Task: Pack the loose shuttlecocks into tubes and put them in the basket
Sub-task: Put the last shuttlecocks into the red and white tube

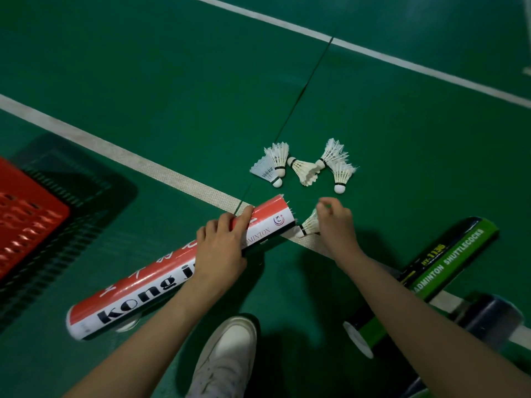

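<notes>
Gripping the red tube [138, 294] with the left grip [221, 248], fingers curling over it near the open end, tube slanting from lower left to upper right. Pinching one shuttlecock [309, 225] in the right grip [336, 222], cork pointing at the tube mouth and just beside it, over the white line [161, 170]. Showing feather tips poking from that mouth. Looking down on a cluster of loose shuttlecocks [304, 170] lying on the green floor [172, 81] beyond both grips, some touching. Seeing the red basket [26, 219] at the far left, well apart from the cluster. Passing the right forearm over a green tube [442, 268], with a darker tube [488, 317] just beside it. Standing with a white shoe [230, 354] between the forearms.
</notes>
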